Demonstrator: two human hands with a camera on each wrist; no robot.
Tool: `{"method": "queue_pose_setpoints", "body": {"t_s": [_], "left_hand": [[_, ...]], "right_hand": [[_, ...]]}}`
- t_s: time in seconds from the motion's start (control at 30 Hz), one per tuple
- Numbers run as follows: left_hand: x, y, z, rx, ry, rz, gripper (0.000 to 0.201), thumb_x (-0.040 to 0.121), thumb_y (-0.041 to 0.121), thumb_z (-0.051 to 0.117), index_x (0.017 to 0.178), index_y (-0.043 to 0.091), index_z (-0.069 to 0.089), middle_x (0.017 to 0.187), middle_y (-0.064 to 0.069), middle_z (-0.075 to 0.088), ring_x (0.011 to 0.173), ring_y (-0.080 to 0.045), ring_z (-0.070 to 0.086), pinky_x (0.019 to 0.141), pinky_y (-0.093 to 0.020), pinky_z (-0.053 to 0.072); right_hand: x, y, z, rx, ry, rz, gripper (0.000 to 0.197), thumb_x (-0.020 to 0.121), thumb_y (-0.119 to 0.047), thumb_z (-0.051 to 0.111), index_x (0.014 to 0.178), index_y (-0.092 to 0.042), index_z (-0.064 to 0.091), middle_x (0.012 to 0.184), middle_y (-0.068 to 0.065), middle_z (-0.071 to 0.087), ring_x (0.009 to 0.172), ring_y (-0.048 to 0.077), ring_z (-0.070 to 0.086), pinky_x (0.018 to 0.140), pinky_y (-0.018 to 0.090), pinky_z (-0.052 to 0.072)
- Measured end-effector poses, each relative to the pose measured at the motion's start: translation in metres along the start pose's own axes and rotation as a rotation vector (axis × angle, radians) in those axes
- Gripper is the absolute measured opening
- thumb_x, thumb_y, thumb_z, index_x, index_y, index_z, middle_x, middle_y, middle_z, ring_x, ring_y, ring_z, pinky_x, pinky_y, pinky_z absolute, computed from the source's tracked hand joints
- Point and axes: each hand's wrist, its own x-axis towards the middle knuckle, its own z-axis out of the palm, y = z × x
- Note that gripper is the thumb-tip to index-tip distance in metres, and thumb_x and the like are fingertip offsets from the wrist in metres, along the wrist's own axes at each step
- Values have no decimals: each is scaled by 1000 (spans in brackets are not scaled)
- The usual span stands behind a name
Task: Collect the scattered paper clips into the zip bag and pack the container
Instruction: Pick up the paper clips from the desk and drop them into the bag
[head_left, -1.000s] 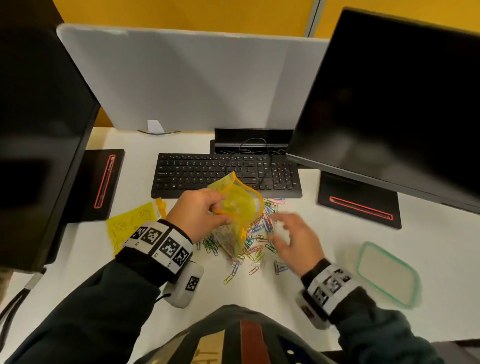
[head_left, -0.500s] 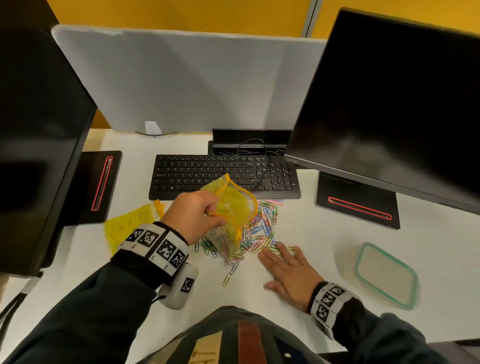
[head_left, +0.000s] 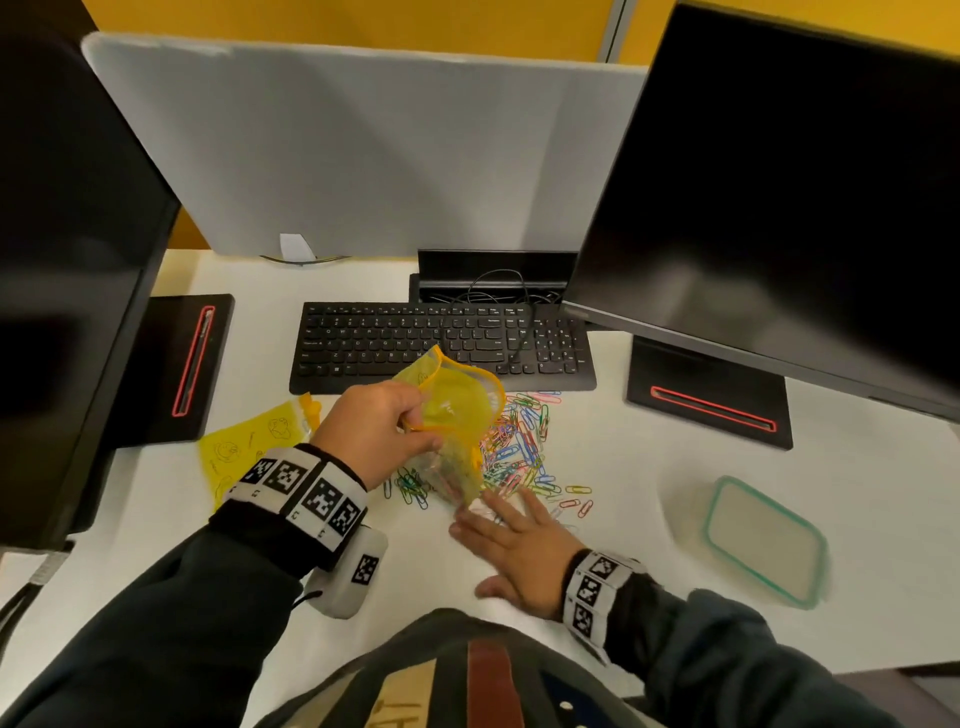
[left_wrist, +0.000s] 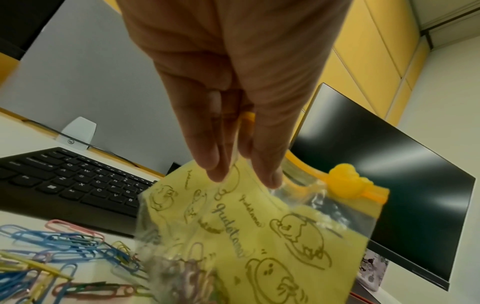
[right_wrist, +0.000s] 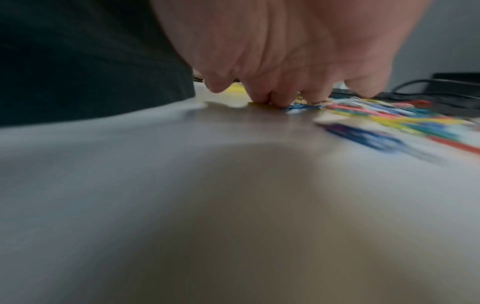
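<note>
zip bag (head_left: 457, 415), mouth open, pinched at its rim by the left hand (head_left: 376, 431) above the paper clips (head_left: 519, 447) heaped on the white counter (head_left: 649, 467); right hand (head_left: 519, 545) flat, fingers (right_wrist: 262, 96) spread at the heap's near edge; container (head_left: 763, 540) well apart to the right; keyboard (head_left: 441, 343) just behind; second yellow bag (head_left: 249, 447) left

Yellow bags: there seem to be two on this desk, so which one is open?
The zip bag held up by the left hand, its orange-rimmed mouth gaping above the paper clips. The other yellow bag lies flat beside the wrist.
</note>
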Motion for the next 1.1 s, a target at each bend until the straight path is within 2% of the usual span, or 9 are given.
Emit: {"method": "queue_pose_setpoints", "body": {"t_s": [0.17,0.23,0.33,0.43,0.53,0.67,0.83,1.0,1.1], "left_hand": [[5,0,1,13,-1,-1,35,64,23,80,54,10,49,80,-9,66,101,-18,62,80,-37,50],[6,1,3,1,-3,0,36,64,21,80,53,13,47,79,-7,66,105,-13,60,81,-36,51],[6,1,5,-9,-2,-5,35,64,23,80,54,13,48,82,-8,67,105,-13,60,82,-40,51],[6,1,9,0,-24,-3,36,63,25,81,54,11,48,78,-8,65,99,-19,63,77,-42,51],[5,4,12,21,-28,26,41,61,28,81,50,19,43,74,-10,63,90,-30,64,72,-46,51],[2,6,11,29,-34,30,43,62,27,80,50,22,40,76,-12,64,90,-32,64,72,-47,51],[-1,4,5,15,-28,7,39,63,27,80,51,18,44,81,-12,65,93,-29,63,76,-47,51],[-2,1,0,5,-13,-9,36,64,26,80,54,13,47,84,-13,67,94,-29,63,77,-47,51],[-2,2,2,-2,-33,5,38,64,27,79,52,18,44,80,-12,65,92,-33,63,75,-50,51]], "right_hand": [[-23,30,11,153,129,211,63,92,-58,5,144,-30,28,137,-12,53,127,25,49,110,53,5],[-38,30,7,256,282,309,64,91,-60,20,147,-29,15,149,-9,36,137,26,35,115,49,12],[-49,25,15,627,402,551,98,77,-61,55,148,-22,1,156,-1,15,142,25,18,116,37,20],[-40,18,15,692,437,697,111,66,-63,65,147,-14,7,147,6,24,132,26,26,109,37,32],[-16,21,6,803,479,716,99,67,-47,73,143,-10,22,135,8,31,124,27,32,102,35,37],[5,27,-12,852,520,651,66,73,-22,71,132,-15,42,119,8,40,113,28,43,94,30,42],[14,36,-28,841,500,503,80,77,-16,67,144,-25,25,126,10,42,117,30,49,100,33,42],[-14,54,-32,372,172,188,100,72,-15,73,144,-40,9,156,4,3,134,32,22,103,45,41],[-10,61,-25,177,93,85,91,74,-9,65,143,-42,16,158,3,-1,129,34,27,99,44,44]]}}
